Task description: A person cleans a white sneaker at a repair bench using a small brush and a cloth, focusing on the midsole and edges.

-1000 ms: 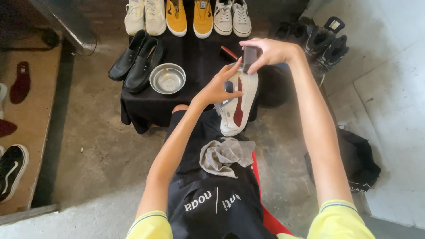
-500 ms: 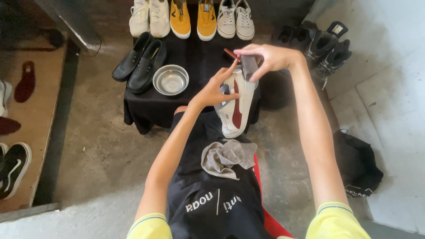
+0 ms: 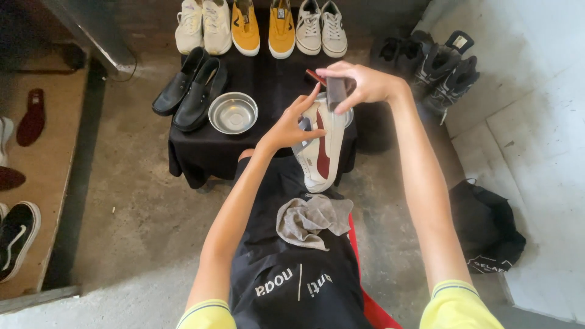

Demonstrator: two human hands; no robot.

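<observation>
A white sneaker with a dark red stripe [image 3: 321, 155] is held upright over my lap, toe pointing down. My left hand [image 3: 291, 125] grips it from the left near the opening. My right hand [image 3: 359, 83] holds a small dark block, like a brush or sponge [image 3: 335, 92], against the shoe's heel end. A crumpled grey cloth [image 3: 311, 220] lies on my black apron just below the sneaker.
A low table under a black cloth [image 3: 201, 152] carries a pair of black loafers [image 3: 190, 89] and a steel bowl [image 3: 233, 113]. White, yellow and grey sneakers [image 3: 262, 24] line the floor behind. Black boots [image 3: 448, 70] stand right; a black bag [image 3: 487, 228] lies beside me.
The view has shifted slightly; both hands and the sneaker stay together, with the right hand's block sitting a little lower against the shoe.
</observation>
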